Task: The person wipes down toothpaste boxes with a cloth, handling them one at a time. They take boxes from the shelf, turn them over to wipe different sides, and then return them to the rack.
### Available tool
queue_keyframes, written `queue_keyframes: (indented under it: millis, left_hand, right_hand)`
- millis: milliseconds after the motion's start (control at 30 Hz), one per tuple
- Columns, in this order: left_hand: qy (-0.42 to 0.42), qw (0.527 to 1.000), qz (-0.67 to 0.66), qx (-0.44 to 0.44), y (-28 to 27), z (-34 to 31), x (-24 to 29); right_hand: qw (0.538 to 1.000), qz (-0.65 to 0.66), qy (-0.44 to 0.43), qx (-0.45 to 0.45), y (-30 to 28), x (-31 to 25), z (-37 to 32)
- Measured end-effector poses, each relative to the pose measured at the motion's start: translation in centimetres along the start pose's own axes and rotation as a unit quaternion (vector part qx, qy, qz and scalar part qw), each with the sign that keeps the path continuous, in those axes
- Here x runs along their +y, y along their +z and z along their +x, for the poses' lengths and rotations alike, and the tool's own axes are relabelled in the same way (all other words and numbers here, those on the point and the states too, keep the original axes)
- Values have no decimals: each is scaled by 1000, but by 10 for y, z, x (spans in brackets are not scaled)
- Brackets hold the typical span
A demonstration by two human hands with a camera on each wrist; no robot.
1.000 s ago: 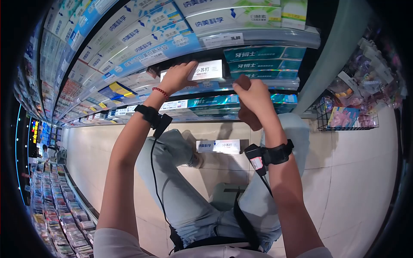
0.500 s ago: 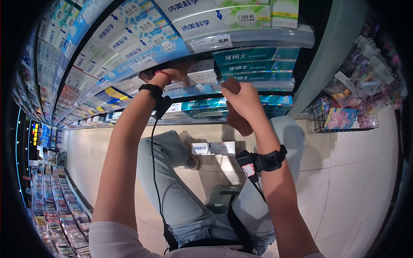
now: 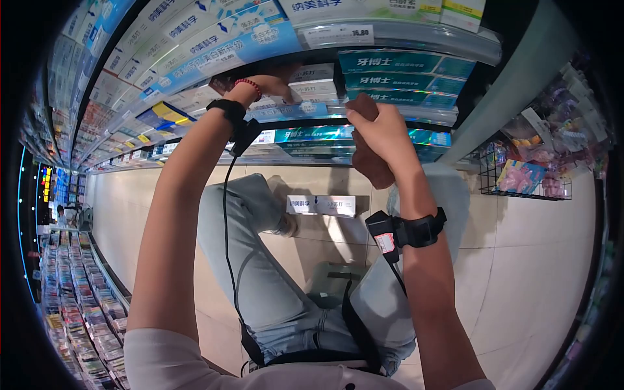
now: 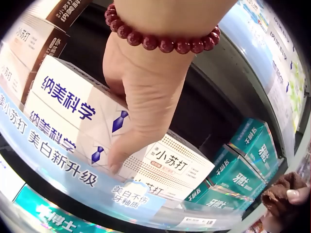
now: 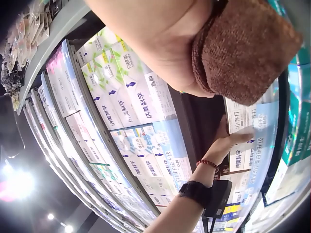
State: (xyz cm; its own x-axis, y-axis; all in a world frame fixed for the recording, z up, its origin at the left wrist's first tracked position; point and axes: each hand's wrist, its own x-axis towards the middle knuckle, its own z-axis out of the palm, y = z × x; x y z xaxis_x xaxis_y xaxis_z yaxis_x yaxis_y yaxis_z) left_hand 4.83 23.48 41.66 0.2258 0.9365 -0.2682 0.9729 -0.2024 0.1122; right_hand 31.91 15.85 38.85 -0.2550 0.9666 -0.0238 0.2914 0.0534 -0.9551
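In the left wrist view my left hand (image 4: 150,97) reaches over a white toothpaste box (image 4: 63,99) on top of a short stack. Its thumb presses the front and the fingers go behind the box, where they are hidden. The same hand (image 3: 272,86) shows inside the lower shelf in the head view. My right hand (image 3: 389,130) grips a brown cloth (image 3: 372,161) in front of the teal toothpaste boxes (image 3: 406,64). Seen from the right wrist, the cloth (image 5: 245,53) is fuzzy and folded.
Another white toothpaste box (image 3: 321,205) lies on the tiled floor between the person's legs. Above the left hand runs a shelf edge with a price tag (image 3: 337,35). A grey upright post (image 3: 513,78) and a wire basket (image 3: 525,185) of small packets stand at the right.
My left hand has moved deeper into the shelf, and the white box that faced the camera now lies level on the stack. My right hand keeps hold of the cloth.
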Motion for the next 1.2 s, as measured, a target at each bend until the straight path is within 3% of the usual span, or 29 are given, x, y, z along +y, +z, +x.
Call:
queue_keyframes:
  millis: [133, 167, 233, 267, 300, 367, 500, 633, 733, 767, 800, 967, 1100, 1200]
  left_hand:
    - [63, 996, 41, 41, 4, -8, -2]
    - [141, 965, 118, 188, 19, -19, -2]
    - [84, 971, 30, 223, 26, -43, 14]
    - [148, 921, -1, 361, 31, -59, 40]
    - [130, 906, -68, 397, 51, -72, 56]
    - [126, 924, -186, 309, 100, -99, 86]
    - [142, 986, -84, -4, 218, -113, 103]
    - [69, 992, 32, -105, 287, -115, 82]
    - [-23, 991, 20, -133, 311, -116, 72]
    - [-22, 996, 12, -86, 316, -118, 69]
    - [-30, 994, 7, -103, 321, -118, 65]
    - [-58, 983, -83, -151, 236, -110, 64]
    - [-27, 993, -97, -56, 118, -122, 81]
    - [24, 993, -57, 99, 48, -133, 78]
  right_hand:
    - [1000, 8, -1, 7, 2, 1, 2]
    - [1000, 16, 6, 10, 2, 4, 2]
    - [999, 22, -4, 33, 2, 10, 6]
    - [998, 24, -12, 51, 1, 9, 6]
    - [997, 24, -21, 69, -2, 6, 4]
    - [998, 26, 1, 63, -8, -6, 0]
    - [995, 28, -2, 97, -1, 2, 9]
    - [992, 92, 1, 84, 4, 7, 12]
    - [991, 94, 7, 90, 4, 5, 11]
    - [992, 86, 13, 95, 3, 7, 12]
    - [992, 79, 19, 97, 4, 8, 13]
    - [985, 43, 67, 150, -2, 6, 12]
    - [970, 70, 63, 222, -14, 8, 12]
    - [967, 123, 31, 222, -15, 1, 9]
